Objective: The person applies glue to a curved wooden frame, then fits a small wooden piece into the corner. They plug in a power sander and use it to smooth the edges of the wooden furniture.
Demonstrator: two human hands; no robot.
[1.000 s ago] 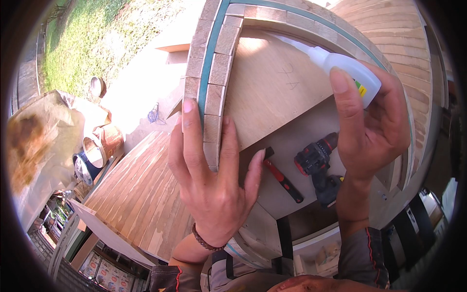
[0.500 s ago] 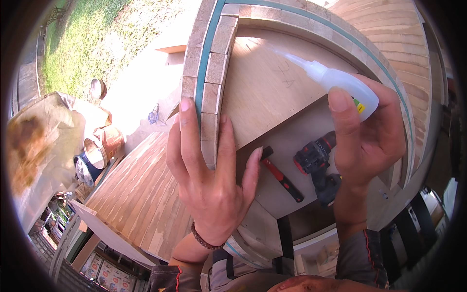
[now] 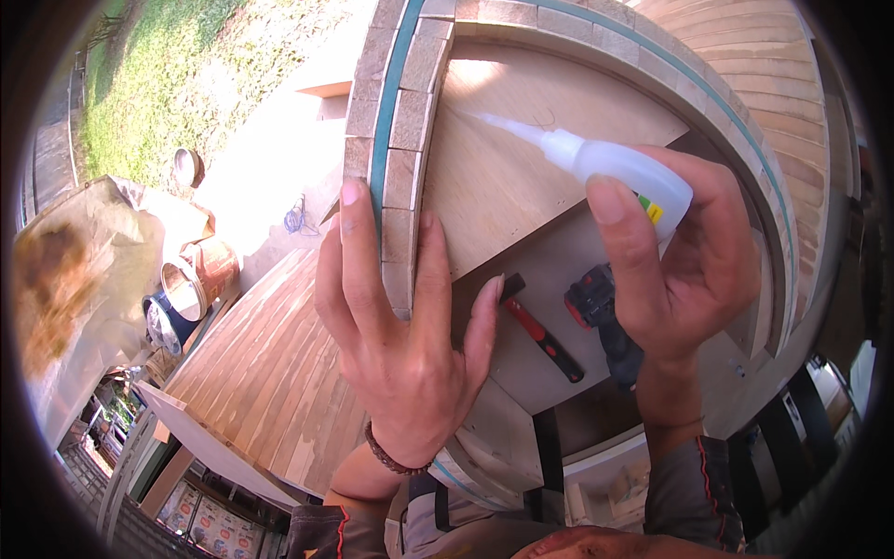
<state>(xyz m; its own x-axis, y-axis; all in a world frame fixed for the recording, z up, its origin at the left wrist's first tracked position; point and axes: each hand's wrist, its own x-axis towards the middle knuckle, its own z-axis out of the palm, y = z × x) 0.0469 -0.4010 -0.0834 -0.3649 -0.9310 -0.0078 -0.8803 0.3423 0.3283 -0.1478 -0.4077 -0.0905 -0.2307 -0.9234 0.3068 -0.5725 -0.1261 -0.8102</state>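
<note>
My right hand [image 3: 684,252] is closed around a translucent glue bottle [image 3: 610,172] with a long thin nozzle and a yellow-green label. Its tip points left, close to the inner side of a curved rim [image 3: 407,130] made of small wooden blocks with a teal strip along the middle. Straddling the near end of that rim's left side is my left hand [image 3: 400,345], fingers spread, with fingertips resting on the blocks and against their inner side. A thin wooden panel [image 3: 521,158] lies inside the rim, below the bottle.
Inside the frame lie a red and black hammer [image 3: 540,340] and a cordless drill [image 3: 601,312], partly hidden by my right hand. A slatted wooden surface [image 3: 270,373] stands at the left, another [image 3: 745,56] at the far right. Buckets [image 3: 200,279] sit farther left.
My right hand has carried the glue bottle left and slightly down, bringing its nozzle nearer the rim's inner side. My left hand has stayed nearly in place.
</note>
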